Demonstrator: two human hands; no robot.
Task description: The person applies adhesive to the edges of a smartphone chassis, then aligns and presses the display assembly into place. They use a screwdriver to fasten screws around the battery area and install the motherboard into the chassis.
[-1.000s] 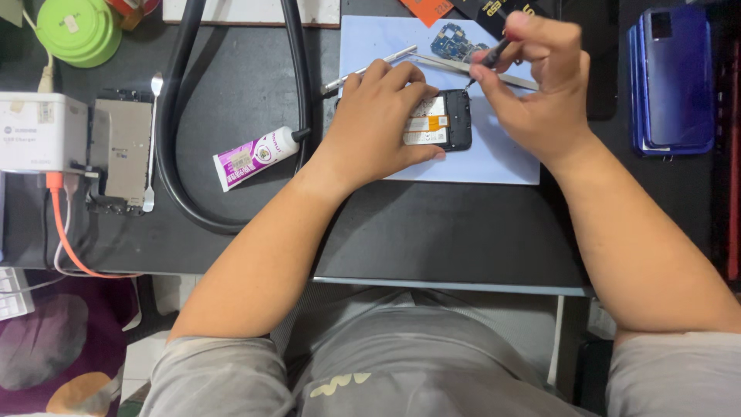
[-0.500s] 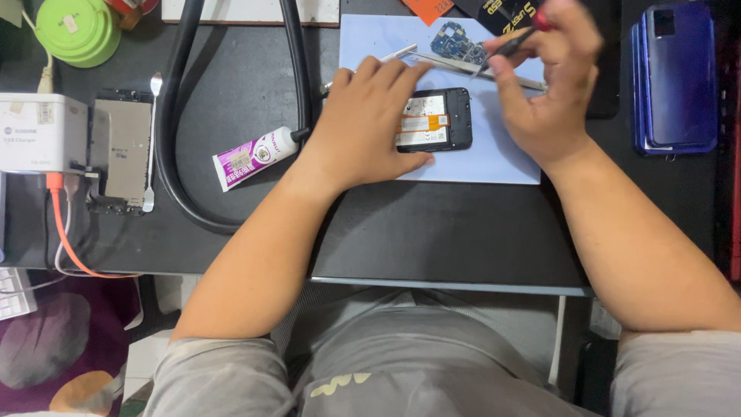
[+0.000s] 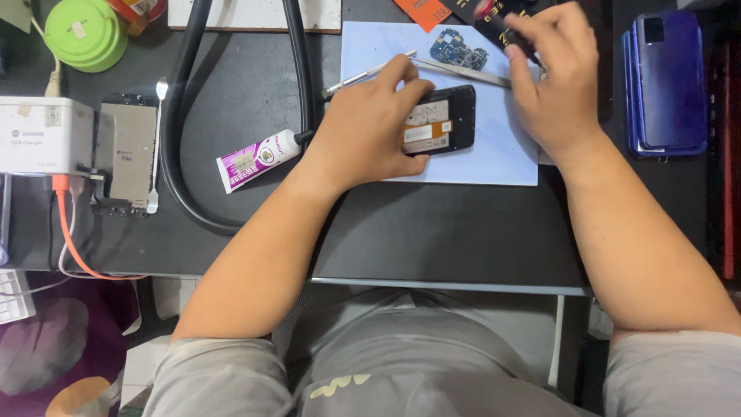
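Open phone (image 3: 440,120) on the blue mat (image 3: 494,154) near the tabletop's far edge: your left hand (image 3: 370,127) clamps it, your right hand (image 3: 556,73) grips a screwdriver (image 3: 502,27) beyond it. Circuit board (image 3: 459,50) already out; reassembly apparently remains.

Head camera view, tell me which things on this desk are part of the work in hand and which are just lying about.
In use:
- opened black phone, steadied by the left hand
- red-tipped tool in the right hand
- blue circuit board
- tweezers
- pale blue mat

Lying about:
- glue tube
- blue phones
- green round case
- white charger box
- black hose
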